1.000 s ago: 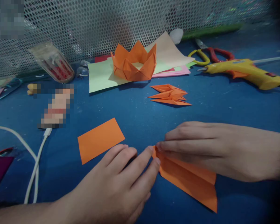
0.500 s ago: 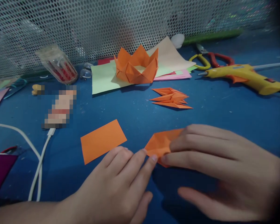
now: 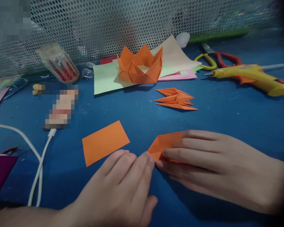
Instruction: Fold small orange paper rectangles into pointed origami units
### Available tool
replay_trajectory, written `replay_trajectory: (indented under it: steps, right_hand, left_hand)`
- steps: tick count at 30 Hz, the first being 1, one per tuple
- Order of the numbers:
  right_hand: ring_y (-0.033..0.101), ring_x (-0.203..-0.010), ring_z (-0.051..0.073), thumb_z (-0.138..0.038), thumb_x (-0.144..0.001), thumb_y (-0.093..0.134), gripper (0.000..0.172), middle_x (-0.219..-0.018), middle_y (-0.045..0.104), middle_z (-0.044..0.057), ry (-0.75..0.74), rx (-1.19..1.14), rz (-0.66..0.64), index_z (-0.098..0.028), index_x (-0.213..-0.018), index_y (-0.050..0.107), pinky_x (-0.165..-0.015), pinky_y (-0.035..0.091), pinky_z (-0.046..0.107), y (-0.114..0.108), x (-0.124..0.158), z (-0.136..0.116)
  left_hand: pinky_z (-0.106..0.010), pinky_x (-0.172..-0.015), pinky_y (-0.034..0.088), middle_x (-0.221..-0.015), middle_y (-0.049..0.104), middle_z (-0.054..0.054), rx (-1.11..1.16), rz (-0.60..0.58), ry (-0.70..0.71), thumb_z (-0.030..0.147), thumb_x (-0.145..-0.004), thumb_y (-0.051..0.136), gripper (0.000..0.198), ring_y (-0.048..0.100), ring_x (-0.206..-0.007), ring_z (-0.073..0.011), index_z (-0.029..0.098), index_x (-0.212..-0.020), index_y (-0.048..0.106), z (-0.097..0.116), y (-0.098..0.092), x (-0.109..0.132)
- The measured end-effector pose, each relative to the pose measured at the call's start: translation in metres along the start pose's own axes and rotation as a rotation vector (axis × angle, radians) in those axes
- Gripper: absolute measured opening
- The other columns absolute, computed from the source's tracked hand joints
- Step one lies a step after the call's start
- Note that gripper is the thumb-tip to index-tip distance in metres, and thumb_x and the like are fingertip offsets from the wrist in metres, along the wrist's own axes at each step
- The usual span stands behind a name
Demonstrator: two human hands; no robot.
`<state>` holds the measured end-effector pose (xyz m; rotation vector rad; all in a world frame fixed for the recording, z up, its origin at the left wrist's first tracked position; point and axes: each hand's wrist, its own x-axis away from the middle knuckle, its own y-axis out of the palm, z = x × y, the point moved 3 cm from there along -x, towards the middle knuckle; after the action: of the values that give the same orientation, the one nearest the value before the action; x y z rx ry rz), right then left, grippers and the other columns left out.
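Lying flat just left of the hands, spare sheet (image 3: 105,142) sat clear of the fold zone. Left hand (image 3: 123,186): palm down, fingers straight and together, tips touching the left corner of the folded paper (image 3: 164,145), probably to pin it on the tabletop (image 3: 227,116). Paper sat front-centre between both hands. Finished units (image 3: 176,99) were parked well behind it. Right hand (image 3: 215,167): flat, fingers extended over most of the paper, pressing not pinching, likely setting a crease.

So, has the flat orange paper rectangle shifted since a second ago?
No. The flat orange paper rectangle lies just as far right of the white cable plug as before; only the view drifted slightly.
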<state>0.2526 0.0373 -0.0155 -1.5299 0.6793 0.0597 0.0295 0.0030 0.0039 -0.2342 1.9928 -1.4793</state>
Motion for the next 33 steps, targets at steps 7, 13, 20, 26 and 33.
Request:
replay_trajectory:
  steps: [7, 13, 20, 26, 33]
  right_hand:
    - [0.077, -0.091, 0.017, -0.018, -0.123, 0.047, 0.04, -0.096, 0.082, 0.004, 0.001, -0.063, 0.054, -0.019, -0.1, 0.08, -0.089, 0.065, 0.029, -0.004, -0.006, -0.002]
    - [0.076, -0.092, 0.017, -0.017, -0.124, 0.044, 0.048, -0.097, 0.08, 0.005, 0.01, -0.092, 0.069, -0.019, -0.091, 0.079, -0.093, 0.065, 0.028, -0.002, -0.008, -0.004]
    - [0.068, -0.078, 0.018, -0.018, -0.117, 0.059, 0.037, -0.084, 0.071, 0.002, 0.011, -0.175, 0.027, -0.024, -0.082, 0.072, -0.077, 0.062, 0.032, -0.006, -0.002, 0.001]
    - [0.074, -0.083, 0.018, -0.029, -0.122, 0.056, 0.036, -0.087, 0.077, 0.003, 0.054, -0.203, 0.05, -0.023, -0.091, 0.073, -0.079, 0.065, 0.031, -0.006, -0.001, 0.003]
    - [0.076, -0.091, 0.016, -0.033, -0.123, 0.058, 0.024, -0.105, 0.077, 0.005, 0.289, -0.324, 0.141, -0.022, -0.112, 0.076, -0.081, 0.064, 0.027, 0.005, 0.003, 0.002]
  left_hand:
    - [-0.036, -0.098, 0.058, -0.123, 0.091, -0.007, 0.015, 0.031, -0.071, 0.025, -0.128, 0.033, 0.059, 0.08, -0.104, -0.0248, 0.012, -0.109, 0.088, -0.004, 0.003, 0.003]
    - [-0.035, -0.108, 0.054, -0.134, 0.089, -0.003, 0.084, 0.028, -0.001, 0.02, -0.128, 0.038, 0.047, 0.077, -0.115, -0.0222, 0.013, -0.13, 0.085, -0.002, 0.001, 0.01]
    - [-0.034, -0.114, 0.051, -0.138, 0.088, -0.004, 0.09, -0.064, 0.015, 0.018, -0.129, 0.036, 0.049, 0.074, -0.122, -0.0224, 0.01, -0.138, 0.083, -0.003, 0.0, 0.005]
    - [-0.036, -0.114, 0.05, -0.138, 0.088, -0.003, 0.082, -0.074, 0.032, 0.019, -0.13, 0.035, 0.049, 0.074, -0.12, -0.0219, 0.015, -0.139, 0.082, 0.0, 0.001, 0.003]
    - [-0.035, -0.114, 0.05, -0.132, 0.09, -0.003, 0.074, -0.046, 0.017, 0.018, -0.129, 0.037, 0.047, 0.076, -0.118, -0.0215, 0.013, -0.135, 0.083, 0.001, 0.001, 0.009]
